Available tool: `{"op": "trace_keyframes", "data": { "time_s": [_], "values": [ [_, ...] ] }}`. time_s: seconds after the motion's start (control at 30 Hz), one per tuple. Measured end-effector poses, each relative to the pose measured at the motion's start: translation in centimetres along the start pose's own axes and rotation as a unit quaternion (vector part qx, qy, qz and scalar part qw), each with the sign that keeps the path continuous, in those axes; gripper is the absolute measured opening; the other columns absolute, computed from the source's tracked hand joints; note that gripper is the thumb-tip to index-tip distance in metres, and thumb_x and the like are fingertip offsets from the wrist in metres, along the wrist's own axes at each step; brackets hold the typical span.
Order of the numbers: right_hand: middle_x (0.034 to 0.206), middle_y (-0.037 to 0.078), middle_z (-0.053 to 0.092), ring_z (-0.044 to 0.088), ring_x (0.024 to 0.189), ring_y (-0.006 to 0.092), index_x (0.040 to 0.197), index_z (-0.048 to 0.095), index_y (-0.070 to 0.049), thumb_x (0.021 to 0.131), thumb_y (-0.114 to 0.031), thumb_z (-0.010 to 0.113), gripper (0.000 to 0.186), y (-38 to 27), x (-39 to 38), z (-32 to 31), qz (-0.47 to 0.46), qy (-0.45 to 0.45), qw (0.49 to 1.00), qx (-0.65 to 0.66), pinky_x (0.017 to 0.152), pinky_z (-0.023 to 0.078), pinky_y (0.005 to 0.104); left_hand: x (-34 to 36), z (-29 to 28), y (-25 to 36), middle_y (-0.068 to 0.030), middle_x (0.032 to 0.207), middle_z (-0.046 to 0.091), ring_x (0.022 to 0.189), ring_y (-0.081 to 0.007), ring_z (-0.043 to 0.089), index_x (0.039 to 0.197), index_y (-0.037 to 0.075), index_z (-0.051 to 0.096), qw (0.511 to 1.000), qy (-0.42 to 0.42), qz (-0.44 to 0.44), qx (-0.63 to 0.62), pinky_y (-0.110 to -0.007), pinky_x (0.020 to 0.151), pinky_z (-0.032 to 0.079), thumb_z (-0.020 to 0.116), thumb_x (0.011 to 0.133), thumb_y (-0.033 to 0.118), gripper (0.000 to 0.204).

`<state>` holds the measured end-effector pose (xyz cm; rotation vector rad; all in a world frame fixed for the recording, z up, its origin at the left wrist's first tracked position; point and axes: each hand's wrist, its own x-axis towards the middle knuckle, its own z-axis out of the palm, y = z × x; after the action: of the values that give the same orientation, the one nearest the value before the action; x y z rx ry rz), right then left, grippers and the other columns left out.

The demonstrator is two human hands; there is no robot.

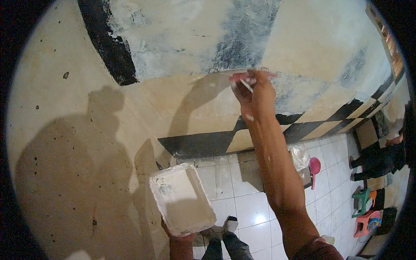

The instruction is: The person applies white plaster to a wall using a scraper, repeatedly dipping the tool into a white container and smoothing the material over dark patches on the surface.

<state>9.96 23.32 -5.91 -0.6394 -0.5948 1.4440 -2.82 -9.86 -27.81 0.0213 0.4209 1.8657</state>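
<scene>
My right hand (255,91) grips a pink paint tool (238,77) with a thin white handle part, probably a roller, held against the painted wall (199,34) where pale paint patchily covers dark areas. My left hand (177,234) holds a white, paint-crusted rectangular tray (182,198) from below, with pale paint inside. Below the band being painted runs a black and cream checkered strip (314,129).
A plastic bag (300,158) and a pink dipper (315,166) are on the tiled floor (247,208). At right are green (359,203) and red (364,224) stools and another person in dark clothing (381,158). A plain wall (52,130) stands at left.
</scene>
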Motion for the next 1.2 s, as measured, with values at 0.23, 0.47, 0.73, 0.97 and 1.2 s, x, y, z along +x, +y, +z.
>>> {"op": "trace_keyframes", "data": {
  "time_s": [0.23,0.47,0.73,0.97,1.2],
  "values": [
    [0.090,0.009,0.062,0.063,0.084,0.0216,0.098,0.058,-0.003,0.088,-0.007,0.051,0.013,11.6,-3.5,-11.6,0.121,0.078,0.990,-0.011,0.068,0.050,0.0343,0.1,-1.4,0.4,-0.0108,0.132,0.052,0.118,-0.0337,0.052,0.135,0.013,0.046,1.000,0.013,0.003,-0.003,-0.057,0.103,0.036,0.048,0.088,0.055,0.063],
    [0.091,0.011,0.060,0.062,0.084,0.0235,0.099,0.056,0.001,0.089,-0.004,0.048,0.014,17.3,-1.7,-10.5,0.171,-0.017,0.985,-0.012,0.073,0.051,0.0355,0.3,-1.8,0.7,-0.0095,0.132,0.053,0.117,-0.0326,0.052,0.135,0.014,0.045,1.000,0.013,0.006,0.006,-0.056,0.104,0.035,0.048,0.088,0.055,0.063],
    [0.092,0.009,0.054,0.058,0.088,0.0222,0.096,0.053,-0.003,0.091,-0.012,0.049,0.012,7.7,-1.8,4.9,0.107,0.011,0.994,0.014,0.076,0.053,0.0357,0.9,-7.0,0.9,-0.0145,0.135,0.050,0.122,-0.0370,0.049,0.136,0.011,0.045,0.932,0.033,0.057,0.356,-0.057,0.103,0.037,0.047,0.089,0.053,0.063],
    [0.087,0.011,0.061,0.060,0.076,0.0222,0.097,0.057,-0.003,0.089,-0.015,0.050,0.016,17.8,-5.4,-5.7,0.158,-0.035,0.987,-0.017,0.067,0.050,0.0350,0.4,-2.9,1.6,-0.0161,0.137,0.049,0.124,-0.0382,0.047,0.137,0.010,0.045,0.998,0.049,0.028,-0.027,-0.057,0.103,0.038,0.046,0.090,0.052,0.063],
    [0.079,0.008,0.055,0.056,0.080,0.0195,0.082,0.053,0.000,0.087,-0.004,0.046,0.010,18.9,0.6,-1.6,0.164,-0.033,0.986,-0.026,0.069,0.052,0.0310,0.2,-2.0,2.0,-0.0160,0.136,0.050,0.123,-0.0380,0.048,0.137,0.010,0.045,0.999,0.042,0.021,-0.023,-0.057,0.103,0.039,0.046,0.091,0.052,0.062]
  ]
}}
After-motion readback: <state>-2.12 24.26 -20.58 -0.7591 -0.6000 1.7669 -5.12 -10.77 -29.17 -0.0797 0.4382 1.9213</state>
